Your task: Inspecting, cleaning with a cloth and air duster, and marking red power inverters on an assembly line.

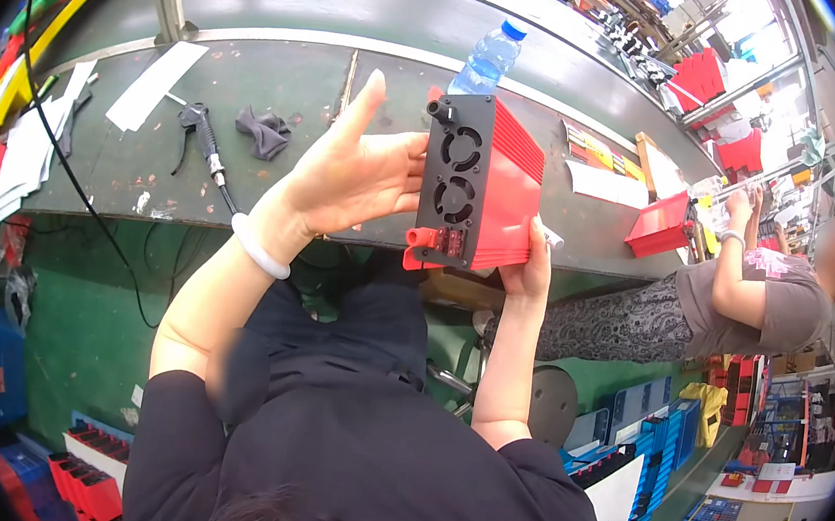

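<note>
A red power inverter [513, 189] with ribbed sides is held up over the table's near edge. Its black end plate carries two round fan grilles, a black terminal at the top and a red one lower down. My right hand [529, 266] grips the casing from below on its right side. A small white cylindrical piece sticks out beside those fingers; I cannot tell what it is. My left hand [360, 177] is open, palm showing and thumb raised, its stretched fingertips at the inverter's left edge and partly hidden by it.
On the dark table [304, 79] lie an electric screwdriver [205, 145] with a cable, a grey cloth [264, 132] and white sheets [156, 85]. A water bottle [489, 61] stands behind the inverter. At right, a co-worker [746, 292] stands by another red casing [660, 227].
</note>
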